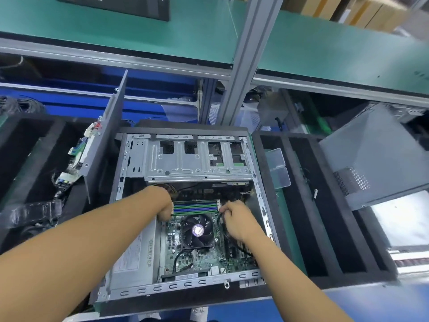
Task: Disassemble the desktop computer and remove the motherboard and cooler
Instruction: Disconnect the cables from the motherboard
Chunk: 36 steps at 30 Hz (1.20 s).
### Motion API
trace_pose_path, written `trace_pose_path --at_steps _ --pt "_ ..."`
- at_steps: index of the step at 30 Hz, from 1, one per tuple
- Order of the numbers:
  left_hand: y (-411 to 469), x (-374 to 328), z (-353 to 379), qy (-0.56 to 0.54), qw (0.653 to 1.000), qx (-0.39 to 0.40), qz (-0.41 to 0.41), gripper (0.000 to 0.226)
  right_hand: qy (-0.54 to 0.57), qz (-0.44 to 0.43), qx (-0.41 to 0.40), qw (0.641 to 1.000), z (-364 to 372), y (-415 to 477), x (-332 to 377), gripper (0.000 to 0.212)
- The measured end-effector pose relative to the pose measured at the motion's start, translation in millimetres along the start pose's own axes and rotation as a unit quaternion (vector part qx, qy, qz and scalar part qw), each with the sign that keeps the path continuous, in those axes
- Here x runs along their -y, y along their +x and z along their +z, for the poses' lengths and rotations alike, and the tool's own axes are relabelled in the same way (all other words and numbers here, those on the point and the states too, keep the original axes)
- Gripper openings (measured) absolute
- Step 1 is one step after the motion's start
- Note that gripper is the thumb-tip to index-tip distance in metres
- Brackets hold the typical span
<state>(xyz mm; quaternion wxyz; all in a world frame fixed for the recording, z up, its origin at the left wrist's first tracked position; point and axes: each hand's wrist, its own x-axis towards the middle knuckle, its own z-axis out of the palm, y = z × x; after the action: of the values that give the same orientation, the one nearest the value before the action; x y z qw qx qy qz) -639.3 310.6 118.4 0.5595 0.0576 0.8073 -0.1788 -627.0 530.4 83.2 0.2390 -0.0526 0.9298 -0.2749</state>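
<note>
An open desktop case (132, 159) lies flat in front of me. Inside it sits the green motherboard (199, 259) with a black cooler fan (197, 231) at its middle and blue and green memory slots (196, 206) just beyond. My left hand (165, 211) reaches down at the left end of the memory slots, its fingers hidden below the wrist. My right hand (234, 219) is at the slots' right end, fingers curled around thin black cables (220, 220). A grey power supply (134, 256) fills the case's left side.
A metal drive cage (197, 159) spans the far half of the case. A removed panel with a board (102, 140) leans at the left. Black foam trays (325, 205) flank the case. A grey case cover (376, 154) lies at the right. An aluminium post (243, 66) rises behind.
</note>
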Motion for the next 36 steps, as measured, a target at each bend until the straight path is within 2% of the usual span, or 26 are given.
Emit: trace_pose_path --at_steps 4,8,11,12,14,16,18,20,22,24,28,29,31,33,36 --pt "-8.8 2.0 -1.8 -0.084 0.996 -0.014 0.000 0.046 0.052 0.052 0.011 0.997 0.3 -10.4 -5.6 0.027" --pt "-19.7 -8.7 -5.7 -0.037 0.993 -0.088 0.066 0.037 0.053 0.059 0.020 0.997 -0.9 -16.7 -2.8 0.025" --pt "-26.7 -23.0 -9.2 -0.040 0.978 -0.168 0.115 0.021 0.064 0.093 0.010 0.994 -3.3 -18.6 -3.1 0.024" --pt "-26.5 -29.0 -8.6 -0.043 0.971 -0.193 0.137 0.024 0.046 0.109 0.026 0.993 -3.6 -20.4 -4.3 0.024" --pt "-21.2 -39.5 -5.0 -0.082 0.952 -0.223 0.192 0.048 -0.016 0.139 0.083 0.987 -2.1 -24.1 -6.8 0.030" --pt "-11.4 -46.6 1.5 -0.115 0.939 -0.214 0.242 0.083 -0.083 0.156 0.132 0.975 1.4 -28.4 -6.9 0.030" --pt "-1.1 -52.6 9.9 -0.120 0.940 -0.202 0.246 0.113 -0.083 0.156 0.149 0.973 1.8 -32.0 -5.3 0.027" --pt "7.0 -57.9 18.5 -0.109 0.940 -0.231 0.226 0.117 -0.045 0.153 0.154 0.975 -1.6 -35.8 -1.7 0.023" --pt "12.1 -60.7 22.2 -0.099 0.935 -0.258 0.222 0.103 -0.036 0.138 0.125 0.982 -5.3 -39.7 2.4 0.022" --pt "15.2 -60.3 21.9 -0.090 0.933 -0.261 0.230 0.100 -0.065 0.111 0.073 0.989 -7.7 -46.6 7.6 0.023" --pt "18.4 -60.6 23.0 -0.102 0.929 -0.266 0.235 0.103 -0.189 -0.059 -0.089 0.976 -4.0 -69.5 26.5 0.011" --pt "18.8 -60.7 23.3 -0.107 0.929 -0.264 0.238 0.104 -0.189 -0.078 -0.076 0.976 -4.5 -74.7 31.6 0.012" --pt "20.3 -58.9 23.3 -0.114 0.927 -0.259 0.246 0.109 -0.211 -0.036 0.041 0.976 -7.0 -77.5 37.5 0.021" --pt "22.0 -56.2 22.5 -0.117 0.926 -0.252 0.255 0.114 -0.285 0.020 0.167 0.944 -7.0 -72.1 42.4 0.027" --pt "24.7 -56.1 23.2 -0.123 0.924 -0.257 0.255 0.112 -0.345 0.057 0.215 0.912 5.8 -59.1 48.2 0.025"
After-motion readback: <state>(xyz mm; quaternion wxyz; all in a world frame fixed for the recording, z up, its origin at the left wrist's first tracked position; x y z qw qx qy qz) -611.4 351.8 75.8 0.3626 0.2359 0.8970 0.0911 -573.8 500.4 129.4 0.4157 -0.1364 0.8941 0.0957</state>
